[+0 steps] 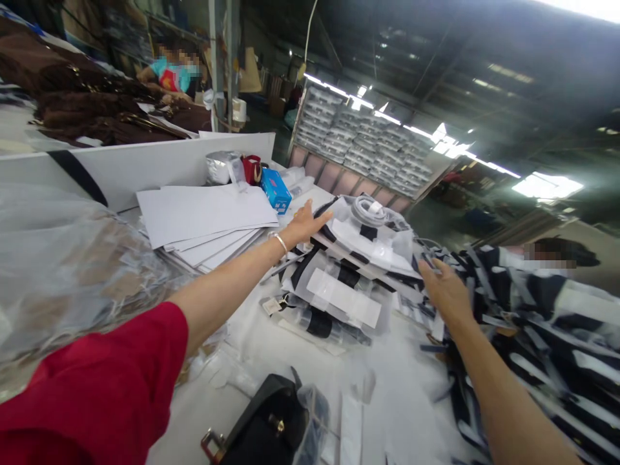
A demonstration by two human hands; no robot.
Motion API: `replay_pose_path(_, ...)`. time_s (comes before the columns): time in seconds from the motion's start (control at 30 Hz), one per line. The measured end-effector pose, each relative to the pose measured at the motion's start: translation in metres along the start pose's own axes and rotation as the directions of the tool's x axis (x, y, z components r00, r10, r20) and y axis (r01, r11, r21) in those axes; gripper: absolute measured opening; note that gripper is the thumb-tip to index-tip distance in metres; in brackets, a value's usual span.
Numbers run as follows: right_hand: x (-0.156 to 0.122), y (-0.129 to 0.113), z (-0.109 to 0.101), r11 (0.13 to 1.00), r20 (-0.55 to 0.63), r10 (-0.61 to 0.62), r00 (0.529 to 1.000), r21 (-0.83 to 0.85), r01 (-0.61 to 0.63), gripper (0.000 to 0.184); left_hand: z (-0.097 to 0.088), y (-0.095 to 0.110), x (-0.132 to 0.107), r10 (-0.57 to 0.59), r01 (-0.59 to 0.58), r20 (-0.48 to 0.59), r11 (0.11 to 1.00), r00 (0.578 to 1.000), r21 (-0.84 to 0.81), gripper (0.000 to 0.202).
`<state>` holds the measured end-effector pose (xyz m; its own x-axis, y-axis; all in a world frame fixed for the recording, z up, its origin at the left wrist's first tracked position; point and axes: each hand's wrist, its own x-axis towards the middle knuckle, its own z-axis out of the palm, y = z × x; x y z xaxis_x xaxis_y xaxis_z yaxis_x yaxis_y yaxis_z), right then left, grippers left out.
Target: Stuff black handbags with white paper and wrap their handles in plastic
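Note:
My left hand (306,224) reaches forward with fingers stretched out, resting on the far edge of a stack of black-and-white striped garments in clear plastic bags (356,265). A bangle sits on that wrist. My right hand (443,290) lies on the right side of the same stack, fingers curled down against the bags; what they grip is hidden. A white card label (343,297) shows on a lower bag.
A pile of white card sheets (208,223) lies left, with a blue box (276,189) and a red bag behind. A black handbag (264,429) sits near me. Loose striped garments (547,336) heap at right. Bagged brown goods (62,271) fill the left. People sit beyond.

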<state>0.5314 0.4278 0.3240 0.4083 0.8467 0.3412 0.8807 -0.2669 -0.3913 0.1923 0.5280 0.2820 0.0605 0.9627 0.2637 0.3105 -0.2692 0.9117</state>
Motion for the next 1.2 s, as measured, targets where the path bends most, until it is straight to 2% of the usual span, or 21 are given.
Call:
replay_pose_path(0.1,-0.003,-0.005,0.036,0.993,0.127,0.004,0.992,-0.114,0.011,0.066,0.030,-0.031,0.001,0.076,-0.100,0.121,0.974,0.990,0.205,0.096)
replay_pose_path(0.17,-0.015,-0.004,0.056,0.988,0.141,-0.050,0.989,-0.138,0.070,0.071,0.045,-0.046,-0.009,0.104,-0.145,0.159,0.952,0.982,0.270,0.095)
replay_pose_path(0.23,-0.022,-0.004,0.066,0.982,0.089,-0.075,0.993,-0.166,0.089,0.071,0.053,-0.052,-0.015,0.123,-0.158,0.134,0.941,0.983,0.299,0.088)
replay_pose_path(0.33,-0.016,-0.011,0.071,0.975,0.054,-0.045,0.998,-0.216,0.056,0.063,0.057,-0.045,-0.005,0.064,-0.098,0.118,0.947,0.991,0.306,0.085)
replay_pose_path(0.43,0.000,-0.024,0.074,0.972,0.075,-0.024,0.997,-0.231,0.041,0.065,0.057,-0.039,0.015,0.044,-0.086,0.153,0.955,0.987,0.283,0.089)
replay_pose_path(0.53,0.006,-0.031,0.073,0.981,0.063,-0.020,0.998,-0.191,0.032,0.070,0.050,-0.044,0.014,0.138,-0.171,0.138,0.946,0.981,0.274,0.088)
replay_pose_path(0.63,-0.011,-0.026,0.066,0.999,-0.078,-0.045,0.996,-0.024,0.043,0.074,0.030,-0.053,-0.021,0.242,-0.263,0.106,0.919,0.965,0.295,0.082)
replay_pose_path(0.7,-0.038,-0.019,0.057,0.971,-0.142,0.047,0.989,0.240,-0.012,0.074,0.011,-0.053,-0.061,0.247,-0.267,0.103,0.914,0.964,0.305,0.072)
replay_pose_path(0.73,-0.055,-0.016,0.052,0.907,-0.105,0.137,0.985,0.413,-0.082,0.072,0.001,-0.051,-0.084,0.233,-0.253,0.100,0.920,0.967,0.300,0.064)
replay_pose_path(0.77,-0.075,-0.014,0.047,0.795,-0.013,0.228,0.974,0.579,-0.178,0.070,-0.008,-0.047,-0.107,0.216,-0.235,0.098,0.929,0.971,0.285,0.055)
replay_pose_path(0.83,-0.117,-0.015,0.037,0.473,0.253,0.338,0.907,0.787,-0.396,0.062,-0.023,-0.034,-0.154,0.160,-0.186,0.131,0.958,0.978,0.220,0.035)
replay_pose_path(0.9,-0.163,-0.025,0.027,0.183,0.470,0.314,0.825,0.823,-0.538,0.053,-0.031,-0.013,-0.199,0.106,-0.137,0.245,0.984,0.964,0.113,0.022)
replay_pose_path(0.97,-0.209,-0.042,0.016,-0.003,0.592,0.255,0.765,0.791,-0.612,0.048,-0.034,0.012,-0.241,0.089,-0.104,0.398,0.994,0.913,0.016,0.022)
replay_pose_path(1.0,-0.231,-0.052,0.011,-0.065,0.630,0.228,0.742,0.771,-0.634,0.047,-0.033,0.025,-0.261,0.095,-0.099,0.458,0.995,0.884,-0.015,0.027)
replay_pose_path(1.07,-0.273,-0.074,-0.002,-0.144,0.675,0.207,0.708,0.737,-0.661,0.046,-0.032,0.048,-0.297,0.145,-0.138,0.500,0.989,0.854,-0.053,0.045)
replay_pose_path(1.13,-0.310,-0.096,-0.016,-0.172,0.699,0.224,0.679,0.714,-0.679,0.048,-0.031,0.063,-0.328,0.208,-0.200,0.468,0.978,0.859,-0.067,0.051)
replay_pose_path(1.2,-0.345,-0.114,-0.030,-0.160,0.709,0.228,0.667,0.703,-0.693,0.051,-0.032,0.070,-0.353,0.243,-0.231,0.404,0.970,0.882,-0.078,0.039)
